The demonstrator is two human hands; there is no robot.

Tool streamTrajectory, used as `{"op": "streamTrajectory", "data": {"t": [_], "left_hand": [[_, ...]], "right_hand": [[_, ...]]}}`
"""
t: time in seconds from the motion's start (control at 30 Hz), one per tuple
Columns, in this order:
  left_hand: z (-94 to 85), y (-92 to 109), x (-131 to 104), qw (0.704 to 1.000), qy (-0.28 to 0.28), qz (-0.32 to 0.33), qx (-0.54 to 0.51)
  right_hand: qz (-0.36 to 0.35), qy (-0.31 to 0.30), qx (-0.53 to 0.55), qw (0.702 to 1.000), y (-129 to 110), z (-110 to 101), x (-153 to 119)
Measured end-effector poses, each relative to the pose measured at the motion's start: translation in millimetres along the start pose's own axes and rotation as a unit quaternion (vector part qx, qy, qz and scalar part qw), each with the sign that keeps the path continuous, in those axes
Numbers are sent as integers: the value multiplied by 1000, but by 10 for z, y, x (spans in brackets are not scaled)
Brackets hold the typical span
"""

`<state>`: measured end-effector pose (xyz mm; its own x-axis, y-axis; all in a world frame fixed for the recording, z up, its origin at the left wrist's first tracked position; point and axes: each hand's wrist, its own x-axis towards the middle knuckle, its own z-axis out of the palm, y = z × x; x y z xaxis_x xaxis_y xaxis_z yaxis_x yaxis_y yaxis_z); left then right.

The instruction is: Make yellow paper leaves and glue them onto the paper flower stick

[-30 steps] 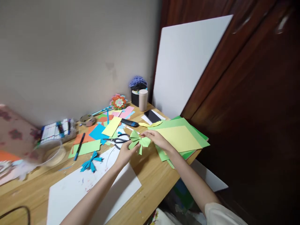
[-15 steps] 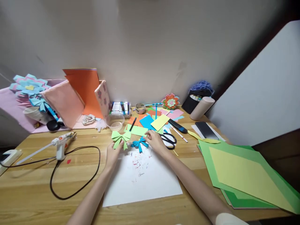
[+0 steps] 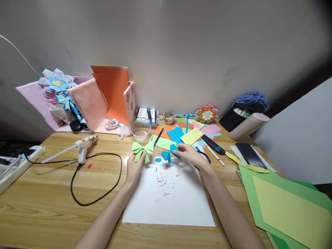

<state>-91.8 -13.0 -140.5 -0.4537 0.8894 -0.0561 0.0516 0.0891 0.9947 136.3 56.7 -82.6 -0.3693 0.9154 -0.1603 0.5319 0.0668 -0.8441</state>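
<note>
A light green paper bow [image 3: 142, 150] is held between the thumb and fingers of my left hand [image 3: 135, 166], over the top left part of a white sheet [image 3: 168, 207] marked with coloured specks. My right hand [image 3: 189, 155] pinches the right side of a blue paper bow [image 3: 169, 154]. The two bows are side by side with a small gap. Just below the blue bow's left side, a small blue paper piece [image 3: 158, 159] lies on the sheet. Black-handled scissors [image 3: 204, 155] are partly hidden behind my right hand.
A white glue gun [image 3: 82, 149] with a looped black cord is at the left. Coloured papers, a clear bowl [image 3: 140, 131], markers [image 3: 146, 115] and a cutter [image 3: 213, 144] lie behind the hands. A phone [image 3: 250, 155] and green sheets [image 3: 250, 200] are at the right.
The view has shifted, so the whole table appears further right. My right hand now has the blue bow raised and tilted, and a small blue piece shows beneath it. The green bow stays in my left hand.
</note>
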Motion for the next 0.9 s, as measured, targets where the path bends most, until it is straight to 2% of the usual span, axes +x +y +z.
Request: {"op": "streamTrajectory", "data": {"t": [0.07,0.13,0.2,0.37,0.5,0.6,0.73,0.9], "left_hand": [[16,20,-31,1000,0,-3,-6],[39,35,-68,1000,0,0,-14],[66,44,-103,1000,3,4,-21],[118,80,-176,999,10,4,-49],[138,122,-240,999,-4,22,-39],[150,124,-280,999,-5,24,-25],[155,96,-315,999,-11,35,-13],[155,84,-351,998,-7,63,7]], "right_hand": [[-17,-33,83,996,-110,-94,-76],[-26,-61,159,985,-214,-94,-131],[-33,-78,217,972,-301,1,-161],[-39,-106,296,949,-423,397,-174],[-30,-75,310,947,-444,557,-177],[-15,-48,304,951,-445,571,-182],[13,-42,280,959,-452,565,-189],[7,-24,255,967,-454,581,-201]]}}
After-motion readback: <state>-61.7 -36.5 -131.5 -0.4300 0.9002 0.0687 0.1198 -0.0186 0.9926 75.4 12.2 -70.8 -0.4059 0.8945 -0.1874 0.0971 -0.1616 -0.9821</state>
